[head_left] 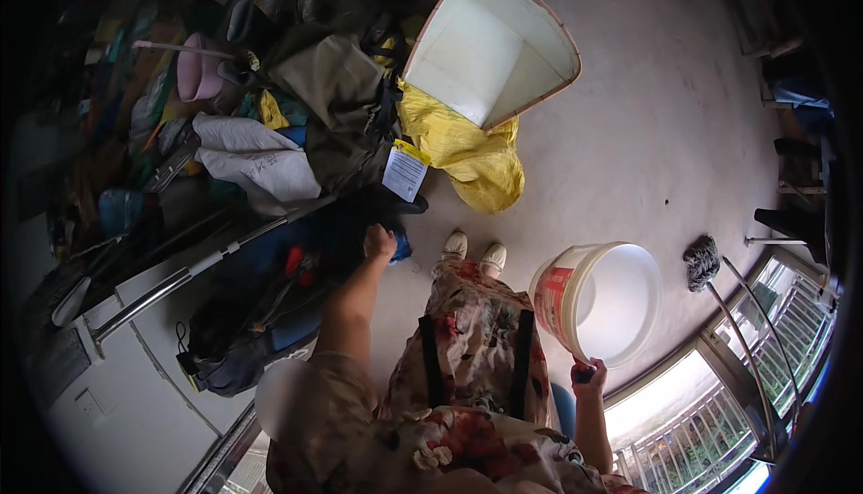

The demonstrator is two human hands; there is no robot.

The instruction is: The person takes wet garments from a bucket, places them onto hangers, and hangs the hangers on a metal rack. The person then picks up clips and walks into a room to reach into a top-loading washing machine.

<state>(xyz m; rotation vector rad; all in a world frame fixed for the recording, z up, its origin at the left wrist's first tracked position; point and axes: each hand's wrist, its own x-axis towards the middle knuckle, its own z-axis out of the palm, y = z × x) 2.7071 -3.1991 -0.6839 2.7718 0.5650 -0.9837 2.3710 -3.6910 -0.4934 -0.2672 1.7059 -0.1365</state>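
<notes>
At the lower right my right hand [590, 377] is closed at the rim of a large white plastic bucket [556, 301]. The bucket is tipped so its bare white inside shows, and a red label is on its side. Something small and dark shows at that hand's fingers. My left hand [380, 242] is a closed fist in front of my body, beside a bit of blue material [401, 248] and a dark heap of bags [337, 238]. What the left fingers hold, if anything, is hidden.
A yellow woven sack [467, 157] lies under an open white-lined basket [494, 49] ahead. Piled at left are a white sack [256, 157], a pink boot [200, 67] and a metal pole [193, 271]. A grey mop [702, 262] stands at right by a railed window [697, 453].
</notes>
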